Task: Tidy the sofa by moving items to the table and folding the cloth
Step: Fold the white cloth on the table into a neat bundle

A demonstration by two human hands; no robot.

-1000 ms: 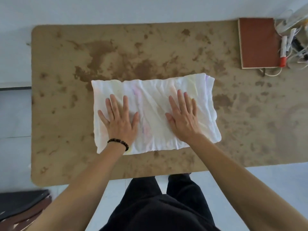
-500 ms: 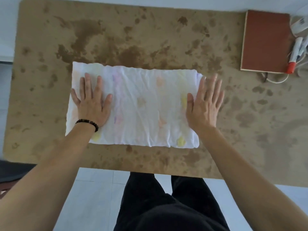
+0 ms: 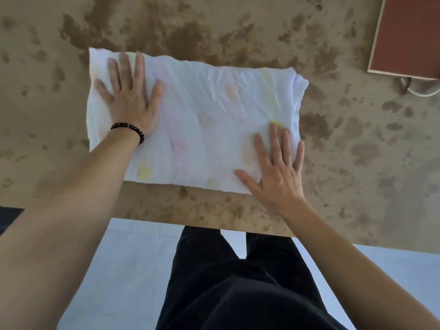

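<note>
Fingers (image 3: 124, 67) of the left hand (image 3: 129, 101) lie spread flat on the far left corner of the folded cloth (image 3: 209, 129); the right hand (image 3: 278, 177), fingers also spread, presses its near right corner. I see it by the near edge of the tabletop (image 3: 357, 163).

At 1 o'clock the red-brown book (image 3: 409, 36) is cut by the top and right edges. A white cable (image 3: 421, 93) slips under it and off the right edge. The table (image 3: 238, 25) runs out of frame on three sides. The left hand (image 3: 128, 101) and right hand (image 3: 278, 172) hide the cloth (image 3: 214, 115) beneath their palms. At 9 o'clock a dark shape (image 3: 9, 217) is cut off and cannot be identified.
</note>
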